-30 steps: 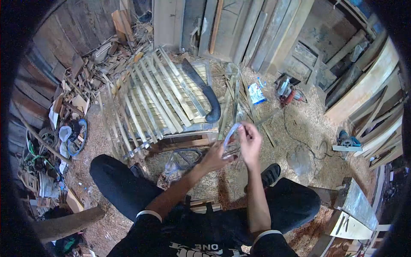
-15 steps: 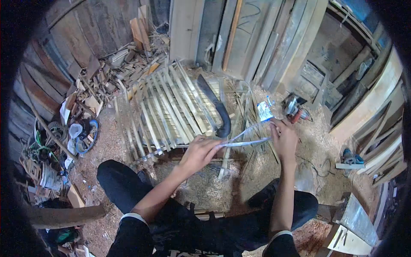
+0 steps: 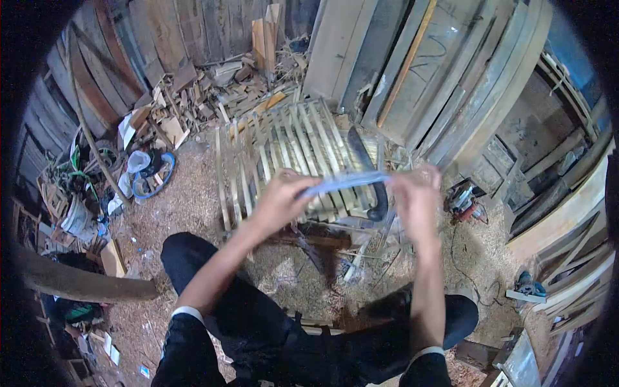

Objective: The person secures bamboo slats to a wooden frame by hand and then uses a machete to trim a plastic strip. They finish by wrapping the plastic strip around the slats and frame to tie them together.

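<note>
The left hand [image 3: 284, 198] and right hand [image 3: 416, 200] were raised in front of the body at nearly the same height, well apart, with a bluish, translucent plastic strip [image 3: 348, 182] stretched between them. The left forearm slanted up and inward from a dark sleeve with a pale cuff, its fingers curled around one end of the strip; the right forearm rose almost straight, and its hand was closed on the other end, though blur hid the exact placing of the fingers. The strip looked thin, glossy and smooth, bowing slightly upward along its length. Below it and beyond it, a rack of narrow, straight, pale wooden slats [image 3: 300, 138] lay side by side over a yellowish layer. On the near right part of the slats rested a large knife [image 3: 382, 203] with a dark blade and a thick, curved black handle, partly crossed by the strip from this viewpoint. The person's knees, in dark trousers [image 3: 258, 316], were spread above a floor [image 3: 184, 209] rough with curled shavings and sawdust. Splintered offcuts [image 3: 206, 97] lay heaped at the far left, and long, flat boards [image 3: 477, 97] leaned upright at the far right.
</note>
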### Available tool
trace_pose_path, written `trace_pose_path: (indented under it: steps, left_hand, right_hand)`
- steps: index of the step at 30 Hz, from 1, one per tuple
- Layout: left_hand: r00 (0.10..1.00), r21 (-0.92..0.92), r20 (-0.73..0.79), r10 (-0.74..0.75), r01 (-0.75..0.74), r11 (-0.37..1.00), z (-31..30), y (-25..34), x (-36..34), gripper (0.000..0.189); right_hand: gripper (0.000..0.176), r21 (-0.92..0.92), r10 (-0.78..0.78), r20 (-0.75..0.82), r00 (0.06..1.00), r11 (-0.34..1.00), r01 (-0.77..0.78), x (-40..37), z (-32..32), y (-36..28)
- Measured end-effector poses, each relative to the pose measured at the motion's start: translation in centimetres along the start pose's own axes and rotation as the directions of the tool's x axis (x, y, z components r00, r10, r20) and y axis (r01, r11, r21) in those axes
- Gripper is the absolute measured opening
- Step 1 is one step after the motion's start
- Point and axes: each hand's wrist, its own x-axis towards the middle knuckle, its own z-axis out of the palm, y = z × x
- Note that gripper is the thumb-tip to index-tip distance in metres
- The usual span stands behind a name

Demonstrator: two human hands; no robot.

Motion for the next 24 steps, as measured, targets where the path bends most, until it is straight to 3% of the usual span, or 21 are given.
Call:
trace_pose_path:
  steps: [2, 3, 4, 5, 7, 8, 9, 11, 15, 17, 18, 19, 21, 22, 24]
  left_hand:
    - [0.997, -0.039, -0.012, -0.08, 0.08, 0.996, -1.8, -2.0, -1.0, 0.022]
    - [0.997, -0.041, -0.019, -0.081, 0.08, 0.996, -2.5, -2.3, -1.5, 0.022]
    - [0.97, -0.126, 0.035, -0.242, 0.244, 0.962, -3.2, -2.3, -2.0, 0.021]
    - [0.916, -0.2, 0.101, -0.389, 0.402, 0.894, -3.6, -2.3, -2.4, 0.021]
    - [0.9, -0.179, 0.114, -0.421, 0.436, 0.882, -3.3, -2.6, -2.9, 0.02]
    - [0.948, -0.132, 0.075, -0.309, 0.316, 0.94, -2.4, -3.0, -3.4, 0.02]
    - [0.981, -0.077, 0.048, -0.19, 0.193, 0.978, -1.5, -3.3, -4.0, 0.02]
    - [0.978, 0.029, 0.12, -0.168, 0.166, 0.986, -0.1, -2.7, -4.4, 0.02]
    - [0.981, 0.037, 0.172, -0.092, 0.087, 0.996, 1.5, -0.1, -3.9, 0.022]
    - [0.976, 0.042, 0.205, -0.07, 0.062, 0.997, 1.9, 0.9, -3.3, 0.022]
    - [0.975, 0.029, 0.206, -0.084, 0.08, 0.996, 1.9, 1.2, -3.0, 0.023]
    - [0.974, 0.016, 0.204, -0.098, 0.096, 0.995, 2.0, 1.4, -2.9, 0.024]
    - [0.981, 0.002, 0.17, -0.091, 0.092, 0.996, 2.4, 0.3, -3.2, 0.025]
    - [0.987, -0.016, 0.135, -0.083, 0.086, 0.996, 2.5, -0.2, -3.3, 0.026]
    - [0.989, -0.029, 0.122, -0.078, 0.082, 0.996, 2.3, -0.7, -3.3, 0.025]
  right_hand:
    - [0.01, -0.062, 0.021, -0.039, 0.999, 0.998, -0.023, 0.1, -0.1, 3.0]
    - [0.012, -0.185, 0.062, -0.033, 0.998, 0.98, -0.067, -0.2, -0.1, 4.4]
    - [0.014, -0.305, 0.102, -0.031, 0.994, 0.946, -0.107, -0.6, 0.1, 5.6]
    - [0.014, -0.308, 0.095, -0.027, 0.995, 0.946, -0.099, -1.2, 0.5, 6.6]
    - [0.029, -0.391, 0.297, 0.158, 0.942, 0.895, -0.216, -2.8, 1.8, 7.7]
    - [0.042, -0.401, 0.215, 0.185, 0.959, 0.907, -0.126, -3.8, 2.7, 7.9]
    - [0.042, -0.392, 0.213, 0.202, 0.956, 0.912, -0.121, -4.2, 3.2, 6.8]
    - [0.051, -0.162, 0.012, 0.042, 0.999, 0.987, -0.005, -3.9, 3.8, 3.0]
    - [0.052, 0.062, -0.099, 0.114, 0.989, 0.994, 0.093, -3.3, 4.8, -2.1]
    - [0.05, 0.239, -0.18, 0.246, 0.952, 0.963, 0.12, -3.3, 5.4, -2.7]
    - [0.036, 0.267, -0.167, 0.223, 0.96, 0.958, 0.104, -3.2, 5.6, -3.0]
    - [0.036, 0.272, -0.163, 0.226, 0.96, 0.957, 0.098, -3.3, 5.5, -2.5]
    - [0.02, 0.265, -0.096, 0.322, 0.942, 0.964, 0.008, -2.9, 5.0, -1.4]
    - [0.012, 0.267, -0.114, 0.197, 0.974, 0.962, 0.059, -2.5, 4.8, -1.3]
    - [0.014, 0.182, -0.048, 0.174, 0.983, 0.983, 0.016, -2.3, 3.9, -0.4]
